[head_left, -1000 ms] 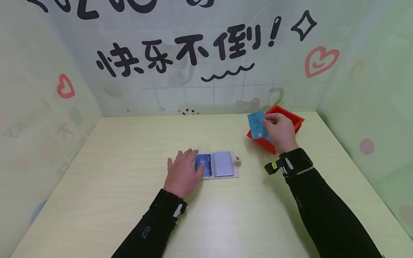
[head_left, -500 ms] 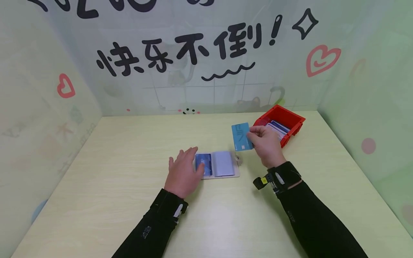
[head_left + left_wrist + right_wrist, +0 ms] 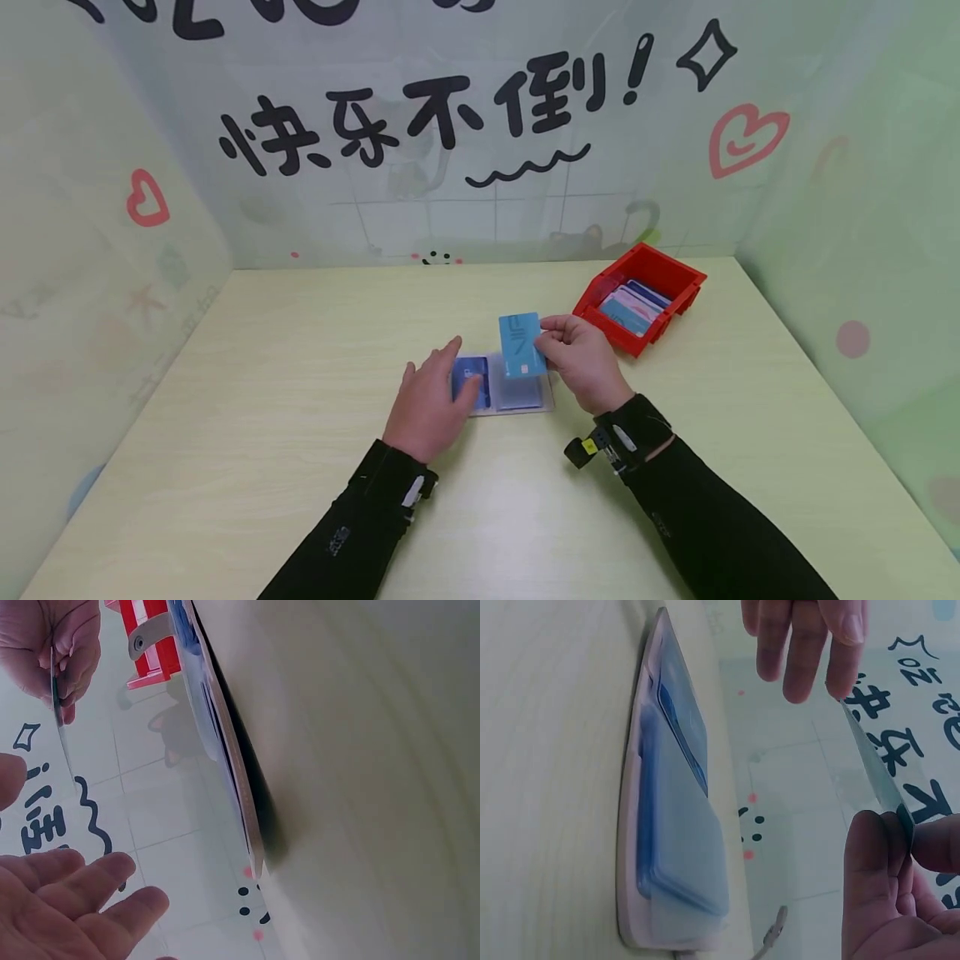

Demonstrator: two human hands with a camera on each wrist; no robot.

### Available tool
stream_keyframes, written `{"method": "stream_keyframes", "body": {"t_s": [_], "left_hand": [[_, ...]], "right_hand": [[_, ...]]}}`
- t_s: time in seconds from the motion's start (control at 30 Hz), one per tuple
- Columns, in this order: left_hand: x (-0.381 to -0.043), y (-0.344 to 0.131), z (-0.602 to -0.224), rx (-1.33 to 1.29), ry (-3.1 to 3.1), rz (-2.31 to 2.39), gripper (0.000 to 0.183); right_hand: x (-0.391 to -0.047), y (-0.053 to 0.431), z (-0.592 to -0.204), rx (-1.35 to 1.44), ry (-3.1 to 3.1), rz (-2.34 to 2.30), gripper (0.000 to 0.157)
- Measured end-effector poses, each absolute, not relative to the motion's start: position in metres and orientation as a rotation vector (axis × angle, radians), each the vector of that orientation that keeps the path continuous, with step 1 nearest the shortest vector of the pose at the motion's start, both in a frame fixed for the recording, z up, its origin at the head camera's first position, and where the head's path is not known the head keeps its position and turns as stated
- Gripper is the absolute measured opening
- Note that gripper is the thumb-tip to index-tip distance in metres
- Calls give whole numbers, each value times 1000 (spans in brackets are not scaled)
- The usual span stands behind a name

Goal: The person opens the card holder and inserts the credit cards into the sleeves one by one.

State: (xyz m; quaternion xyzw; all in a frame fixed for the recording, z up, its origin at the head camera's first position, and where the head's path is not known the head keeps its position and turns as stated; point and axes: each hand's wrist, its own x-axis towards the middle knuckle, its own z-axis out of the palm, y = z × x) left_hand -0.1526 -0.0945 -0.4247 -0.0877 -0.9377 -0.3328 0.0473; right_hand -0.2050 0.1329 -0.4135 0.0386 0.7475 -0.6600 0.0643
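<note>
An open card holder [image 3: 519, 400] lies on the table, with a dark blue card [image 3: 471, 382] in its left side and clear sleeves on its right. My right hand [image 3: 587, 367] pinches a light blue card [image 3: 521, 343] by its right edge, raised above the holder's right side. In the right wrist view that card [image 3: 877, 769] is seen nearly edge-on between thumb and fingers. My left hand [image 3: 429, 408] is spread at the holder's left side, its fingers extended; in the left wrist view these fingers [image 3: 90, 889] hold nothing.
A red bin [image 3: 678, 279] stands at the back right with several cards [image 3: 633, 307] inside. A snap strap [image 3: 154, 634] sticks out from the card holder. Printed walls close off the table's back and sides.
My right hand has carried the light blue card from the red bin leftward and toward me, over the card holder. The left hand has stayed almost in place.
</note>
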Motion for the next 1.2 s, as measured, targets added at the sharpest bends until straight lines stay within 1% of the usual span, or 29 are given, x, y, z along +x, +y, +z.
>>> {"method": "stream_keyframes", "body": {"t_s": [0.4, 0.7, 1.0, 1.1, 1.2], "left_hand": [[-147, -87, -426, -341, -2772, -1321, 64], [-149, -86, -428, -347, -2748, -1333, 60], [-152, -87, -427, -261, -2763, -1310, 57], [-154, -88, -427, -229, -2780, -1263, 55], [-155, -91, -428, -214, -2794, -1241, 54]], "right_hand": [[-191, 116, -416, -53, 2213, -1954, 39], [-187, 111, -421, -142, 2269, -1883, 39], [-195, 126, -420, -161, 2424, -1776, 40], [-199, 131, -420, -150, 2534, -1703, 39], [-202, 134, -422, -157, 2643, -1530, 41]]}}
